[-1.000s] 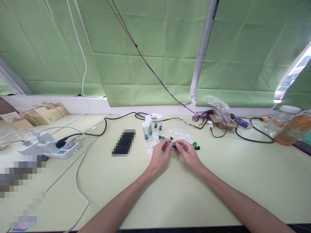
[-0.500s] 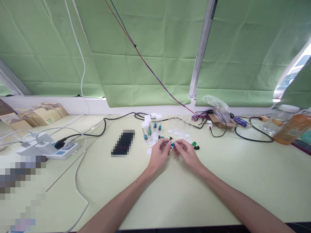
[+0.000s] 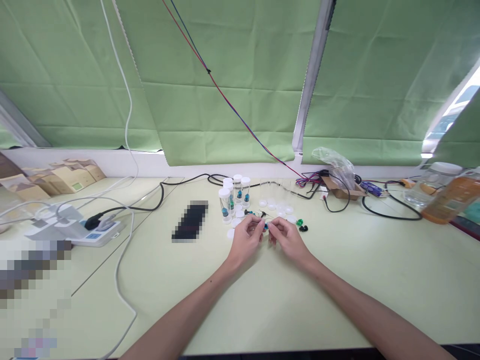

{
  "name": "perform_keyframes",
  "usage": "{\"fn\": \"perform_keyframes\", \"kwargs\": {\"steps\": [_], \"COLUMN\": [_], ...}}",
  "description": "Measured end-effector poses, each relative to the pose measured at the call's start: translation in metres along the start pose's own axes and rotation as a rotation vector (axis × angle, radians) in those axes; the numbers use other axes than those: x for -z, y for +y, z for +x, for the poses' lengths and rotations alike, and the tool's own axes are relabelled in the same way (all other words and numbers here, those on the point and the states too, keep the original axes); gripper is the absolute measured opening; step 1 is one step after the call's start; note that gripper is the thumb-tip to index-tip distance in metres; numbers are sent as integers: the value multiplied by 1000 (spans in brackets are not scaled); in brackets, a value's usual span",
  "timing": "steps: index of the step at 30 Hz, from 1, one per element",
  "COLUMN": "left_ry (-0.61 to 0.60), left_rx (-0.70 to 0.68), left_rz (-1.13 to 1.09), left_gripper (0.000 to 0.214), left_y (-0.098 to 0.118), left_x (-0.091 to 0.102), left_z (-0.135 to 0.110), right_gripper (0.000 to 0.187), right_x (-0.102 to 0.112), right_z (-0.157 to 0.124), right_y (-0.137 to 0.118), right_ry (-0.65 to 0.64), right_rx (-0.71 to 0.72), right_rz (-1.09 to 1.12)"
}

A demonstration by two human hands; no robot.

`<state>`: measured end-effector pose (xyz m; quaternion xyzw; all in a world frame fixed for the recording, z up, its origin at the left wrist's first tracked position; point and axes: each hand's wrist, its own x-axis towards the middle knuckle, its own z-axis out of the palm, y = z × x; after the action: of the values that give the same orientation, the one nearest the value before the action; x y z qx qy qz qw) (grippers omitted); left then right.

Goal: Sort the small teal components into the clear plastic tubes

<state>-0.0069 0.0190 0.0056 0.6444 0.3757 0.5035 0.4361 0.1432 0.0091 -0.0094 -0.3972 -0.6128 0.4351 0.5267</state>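
Note:
My left hand (image 3: 247, 235) and my right hand (image 3: 288, 237) meet over the middle of the table, fingertips pinched. Between them is a small shiny blue piece (image 3: 266, 226), partly hidden by the fingers; its exact kind is too small to make out. Just beyond my fingers lie thin dark-headed parts (image 3: 263, 214) and several white round caps (image 3: 288, 210). To the right of my right hand are a small green piece (image 3: 299, 222) and a black curved piece (image 3: 303, 228). Capped clear tubes (image 3: 225, 206) with blue-green pieces inside stand upright behind my left hand.
Uncapped clear tubes (image 3: 275, 189) stand farther back. A pixelated dark rectangle (image 3: 190, 221) lies to the left. A power strip (image 3: 101, 232) with white cables is at far left. At right are a plastic bag (image 3: 337, 162) in a cardboard box, black cables and an orange bottle (image 3: 452, 197).
The blue piece between my fingertips has turned slightly and looks darker and more covered. My right hand has shifted very slightly; the rest of the table looks the same.

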Motion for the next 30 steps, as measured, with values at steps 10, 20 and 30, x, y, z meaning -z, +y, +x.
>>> {"fn": "perform_keyframes", "kwargs": {"steps": [10,20,30], "left_ry": [-48,22,-21], "left_rx": [-13,12,-8], "left_rz": [-11,-35,-1], "left_gripper": [28,28,30], "left_y": [1,-1,-2], "left_x": [-1,-1,0], "left_z": [-2,1,-1], "right_gripper": [51,34,38], "right_x": [0,-2,-1], "right_z": [1,-1,-2], "right_y": [4,0,5], "right_ry": [0,-15,-49], "right_rx": [-20,-35,13], "right_rz": [-105,6,-51]}}
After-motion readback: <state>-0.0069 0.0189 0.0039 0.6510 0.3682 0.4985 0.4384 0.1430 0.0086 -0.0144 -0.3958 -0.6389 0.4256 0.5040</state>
